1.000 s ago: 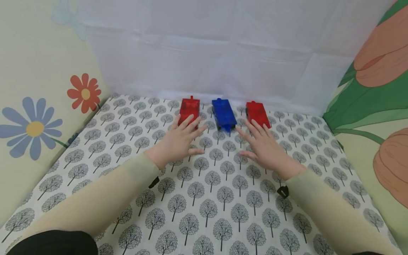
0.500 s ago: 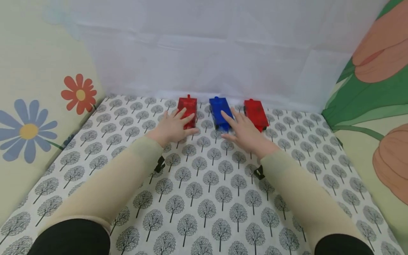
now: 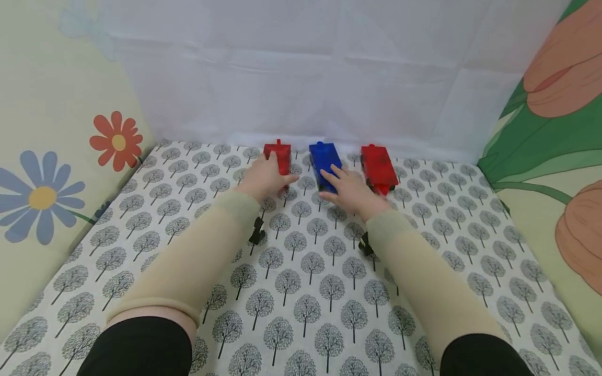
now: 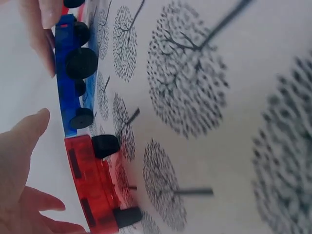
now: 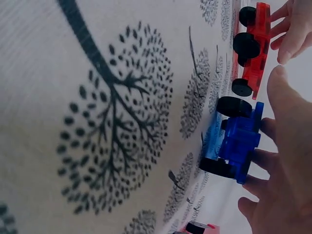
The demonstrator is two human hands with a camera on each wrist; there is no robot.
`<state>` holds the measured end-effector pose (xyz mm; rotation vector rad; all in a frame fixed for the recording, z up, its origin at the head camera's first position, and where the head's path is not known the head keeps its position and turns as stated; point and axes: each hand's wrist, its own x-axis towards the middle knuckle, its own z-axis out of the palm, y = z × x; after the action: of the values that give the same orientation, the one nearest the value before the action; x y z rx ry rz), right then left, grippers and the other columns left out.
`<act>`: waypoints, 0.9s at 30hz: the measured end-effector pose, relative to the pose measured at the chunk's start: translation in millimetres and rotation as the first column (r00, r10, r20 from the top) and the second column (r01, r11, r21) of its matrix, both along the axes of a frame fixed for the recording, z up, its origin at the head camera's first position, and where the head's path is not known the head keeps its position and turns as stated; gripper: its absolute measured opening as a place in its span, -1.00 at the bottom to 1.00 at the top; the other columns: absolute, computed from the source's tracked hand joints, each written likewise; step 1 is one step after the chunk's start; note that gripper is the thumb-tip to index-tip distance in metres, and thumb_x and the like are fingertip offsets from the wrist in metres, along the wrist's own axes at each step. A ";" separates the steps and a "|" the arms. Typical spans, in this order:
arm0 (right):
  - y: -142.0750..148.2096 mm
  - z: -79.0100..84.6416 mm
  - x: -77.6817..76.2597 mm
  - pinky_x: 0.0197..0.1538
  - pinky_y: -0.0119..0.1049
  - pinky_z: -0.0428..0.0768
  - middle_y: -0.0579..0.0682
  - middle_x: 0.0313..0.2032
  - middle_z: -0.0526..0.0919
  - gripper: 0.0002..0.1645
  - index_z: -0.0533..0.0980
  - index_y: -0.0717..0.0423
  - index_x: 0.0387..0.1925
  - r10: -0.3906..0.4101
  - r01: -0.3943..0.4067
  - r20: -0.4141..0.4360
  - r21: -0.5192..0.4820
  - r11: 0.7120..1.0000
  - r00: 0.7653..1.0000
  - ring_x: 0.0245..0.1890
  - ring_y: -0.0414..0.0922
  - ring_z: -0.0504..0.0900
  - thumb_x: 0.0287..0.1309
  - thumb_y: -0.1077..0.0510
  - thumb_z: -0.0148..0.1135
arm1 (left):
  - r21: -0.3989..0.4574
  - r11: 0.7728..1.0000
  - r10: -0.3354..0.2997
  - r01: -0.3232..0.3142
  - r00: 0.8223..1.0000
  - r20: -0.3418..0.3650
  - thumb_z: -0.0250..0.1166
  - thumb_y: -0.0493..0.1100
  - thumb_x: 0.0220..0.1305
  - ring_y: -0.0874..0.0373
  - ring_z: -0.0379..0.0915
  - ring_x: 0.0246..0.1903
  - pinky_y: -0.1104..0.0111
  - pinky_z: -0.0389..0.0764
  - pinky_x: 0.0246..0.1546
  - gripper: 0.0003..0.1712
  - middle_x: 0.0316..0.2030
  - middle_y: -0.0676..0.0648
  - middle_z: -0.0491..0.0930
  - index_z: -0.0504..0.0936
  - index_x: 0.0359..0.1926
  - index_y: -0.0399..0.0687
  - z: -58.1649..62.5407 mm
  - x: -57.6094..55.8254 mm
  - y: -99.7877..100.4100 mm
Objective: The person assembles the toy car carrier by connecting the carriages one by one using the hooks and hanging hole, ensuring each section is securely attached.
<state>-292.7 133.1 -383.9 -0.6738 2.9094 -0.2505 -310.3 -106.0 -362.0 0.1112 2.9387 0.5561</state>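
Three toy cars with black wheels stand in a row at the back of the cloth. My left hand point(image 3: 264, 177) is at the near end of the left red toy car point(image 3: 281, 159), covering part of it. In the left wrist view its thumb sticks out, and the fingers reach over the red body point(image 4: 92, 183). My right hand point(image 3: 354, 194) reaches over the near end of the blue toy car point(image 3: 323, 156), fingers spread. The right wrist view shows fingertips right at the top of the blue body point(image 5: 241, 141). The right red toy car point(image 3: 379, 164) stands beside this hand, apart from it.
A white cloth printed with grey trees point(image 3: 301, 292) covers the table. Behind the cars hangs a white sheet point(image 3: 301, 78). Flower-patterned walls stand on the left point(image 3: 37, 104) and right point(image 3: 541, 177).
My left hand has shifted from spread above the left red toy car to lower at its near end. My right hand has moved left, from the right red toy car to the blue one.
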 end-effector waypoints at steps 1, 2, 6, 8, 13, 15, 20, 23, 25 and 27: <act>-1.3 -0.4 0.1 0.40 0.24 -0.09 0.07 0.55 -0.20 -0.09 -0.12 -0.22 0.58 -0.009 0.009 0.010 0.000 1.000 1.000 0.49 0.20 -0.19 0.38 -0.38 -0.08 | -0.002 1.000 0.018 -0.018 1.000 0.002 0.19 0.42 0.24 -0.40 0.02 0.36 -0.17 0.17 0.28 0.25 0.44 -0.48 -0.07 -0.20 0.54 -0.29 -0.3 -0.5 2.0; -2.8 -0.3 0.4 0.40 0.23 -0.06 0.06 0.55 -0.19 -0.09 -0.11 -0.22 0.58 -0.015 0.015 0.017 -0.003 1.000 1.000 0.50 0.19 -0.19 0.37 -0.39 -0.08 | -0.012 0.999 0.033 -0.033 0.999 0.002 0.19 0.41 0.24 -0.41 0.03 0.35 -0.18 0.18 0.27 0.25 0.44 -0.49 -0.07 -0.19 0.54 -0.31 -0.6 -1.1 3.7; -9.3 4.0 0.9 0.39 0.21 -0.01 0.07 0.54 -0.11 -0.08 -0.05 -0.20 0.57 -0.040 0.040 0.027 -0.003 0.999 0.999 0.50 0.18 -0.16 0.35 -0.41 -0.06 | -0.066 0.996 0.064 -0.065 0.998 -0.020 0.18 0.37 0.29 -0.44 0.07 0.32 -0.18 0.20 0.26 0.19 0.40 -0.57 -0.09 -0.14 0.52 -0.35 -3.6 -3.6 8.3; -13.3 7.3 1.0 0.39 0.20 0.00 0.10 0.53 -0.08 -0.08 -0.03 -0.16 0.57 -0.049 0.050 0.040 -0.001 0.999 0.998 0.49 0.19 -0.14 0.35 -0.41 -0.06 | -0.080 0.994 0.071 -0.074 0.997 -0.034 0.17 0.33 0.32 -0.46 0.05 0.32 -0.19 0.19 0.26 0.14 0.39 -0.60 -0.12 -0.13 0.52 -0.34 -4.7 -4.0 9.5; -22.3 13.7 1.6 0.41 0.18 0.00 0.18 0.51 -0.05 -0.09 0.02 -0.04 0.55 -0.065 0.065 0.076 0.007 0.998 0.995 0.48 0.23 -0.12 0.38 -0.37 -0.05 | -0.026 0.993 0.119 -0.119 0.993 -0.015 0.12 0.25 0.39 -0.51 -0.02 0.33 -0.23 0.12 0.27 0.01 0.40 -0.63 -0.20 -0.13 0.56 -0.18 -8.6 -4.9 9.6; -24.3 14.3 1.9 0.41 0.16 -0.01 0.19 0.51 -0.05 -0.09 0.02 -0.02 0.55 -0.070 0.069 0.079 0.016 0.998 0.994 0.48 0.24 -0.12 0.38 -0.36 -0.04 | 0.006 0.991 0.130 -0.130 0.991 -0.008 0.12 0.21 0.40 -0.49 0.00 0.33 -0.24 0.13 0.26 -0.04 0.38 -0.62 -0.12 -0.10 0.57 -0.13 -10.8 -5.8 9.3; -27.5 9.5 4.0 0.42 0.14 -0.03 0.18 0.52 -0.08 -0.05 -0.01 -0.04 0.56 -0.090 0.088 0.081 0.037 0.995 0.993 0.48 0.23 -0.13 0.35 -0.39 -0.02 | 0.056 0.986 0.156 -0.155 0.987 -0.024 0.19 0.15 0.36 -0.41 0.18 0.23 -0.20 0.28 0.18 -0.10 0.32 -0.57 0.05 0.05 0.55 -0.08 -15.6 -8.0 6.7; -30.0 4.6 6.3 0.42 0.12 -0.01 0.18 0.52 -0.08 -0.02 -0.03 -0.03 0.56 -0.096 0.092 0.063 0.058 0.994 0.993 0.48 0.23 -0.12 0.34 -0.41 -0.04 | 0.068 0.983 0.173 -0.171 0.985 -0.022 0.22 0.15 0.33 -0.41 0.25 0.17 -0.19 0.33 0.14 -0.11 0.31 -0.56 0.05 0.10 0.54 -0.04 -16.8 -6.7 5.3; -32.0 2.6 7.4 0.42 0.11 -0.01 0.21 0.51 -0.08 -0.01 -0.04 0.00 0.56 -0.093 0.090 0.047 0.066 0.994 0.995 0.48 0.23 -0.11 0.34 -0.41 -0.04 | 0.069 0.983 0.172 -0.170 0.985 -0.021 0.22 0.14 0.33 -0.41 0.26 0.15 -0.20 0.34 0.13 -0.12 0.29 -0.56 0.07 0.11 0.53 -0.04 -16.0 -5.0 4.7; -33.6 1.9 8.0 0.42 0.11 0.00 0.22 0.51 -0.08 0.00 -0.04 0.02 0.56 -0.092 0.090 0.037 0.064 0.994 0.995 0.48 0.24 -0.10 0.34 -0.42 -0.04 | 0.068 0.983 0.170 -0.169 0.985 -0.018 0.22 0.14 0.33 -0.42 0.25 0.15 -0.21 0.34 0.12 -0.11 0.30 -0.57 0.06 0.10 0.54 -0.04 -14.3 -3.6 3.9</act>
<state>-284.7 99.5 -382.0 -0.5212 2.8999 -0.1811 -313.9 -102.2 -376.3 -0.1272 2.9717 0.6810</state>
